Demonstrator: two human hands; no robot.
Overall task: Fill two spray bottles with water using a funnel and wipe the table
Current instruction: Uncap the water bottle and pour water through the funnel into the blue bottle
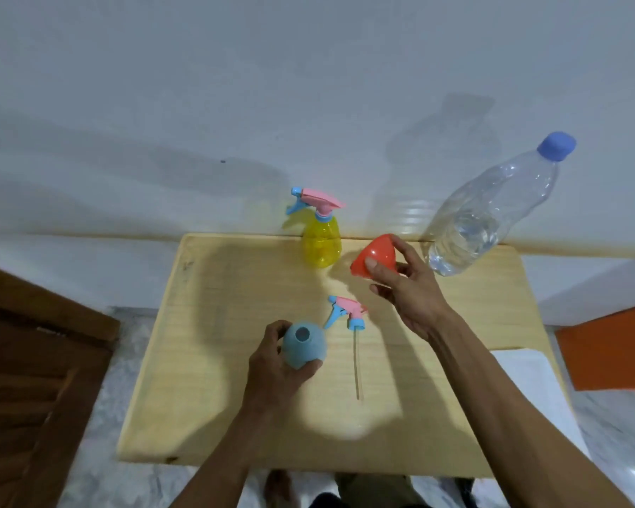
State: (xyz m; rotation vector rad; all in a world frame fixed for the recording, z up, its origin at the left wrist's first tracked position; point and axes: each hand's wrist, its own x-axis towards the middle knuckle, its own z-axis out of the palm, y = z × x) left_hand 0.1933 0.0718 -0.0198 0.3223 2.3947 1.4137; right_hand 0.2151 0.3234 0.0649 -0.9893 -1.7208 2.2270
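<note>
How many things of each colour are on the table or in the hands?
Yellow: 1, the yellow spray bottle.
Blue: 1, the blue bottle, uncapped.
Orange: 1, the funnel.
Clear: 1, the water bottle.
Pink and blue: 1, the loose spray head.
White: 1, the cloth.
Total: 6

Both forearms reach forward from the bottom edge, bare to the elbow. The left hand (275, 355) sits low and close in, its fingers and thumb curled round the blue spray bottle (303, 344), the thumb lying across the near side. The right hand (406, 287) is raised further forward and to the right, wrist bent slightly back, pinching the orange funnel (374, 256) between thumb and fingertips, with the remaining fingers loosely bent beneath it.
</note>
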